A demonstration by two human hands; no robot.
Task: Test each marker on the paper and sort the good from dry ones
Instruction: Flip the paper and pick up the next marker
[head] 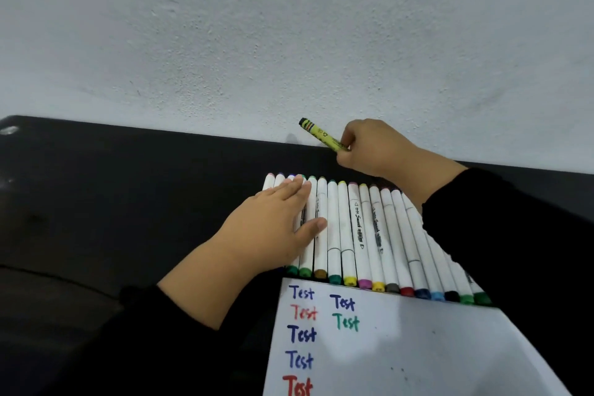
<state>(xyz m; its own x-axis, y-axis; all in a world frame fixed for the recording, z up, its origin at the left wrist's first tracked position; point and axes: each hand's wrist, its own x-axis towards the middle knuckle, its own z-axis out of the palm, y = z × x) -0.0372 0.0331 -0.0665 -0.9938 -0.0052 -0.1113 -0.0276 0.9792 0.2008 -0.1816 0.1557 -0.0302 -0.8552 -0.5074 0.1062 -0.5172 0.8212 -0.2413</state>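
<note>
Yellow-green marker (324,135): pinched by right hand (373,146), axis pointing up-left, beyond the marker row (363,235) under flat, spread left hand (273,222).

This looks like a plain desk corner in a home or study room, though the kind of room cannot be told for sure. A dark worktop (128,177) butts against a bare, rough-plastered white wall (289,26). On it lie a row of white-barrelled art markers (356,228) and a sheet of paper (418,347) with "Test" handwritten in several colours.
</note>
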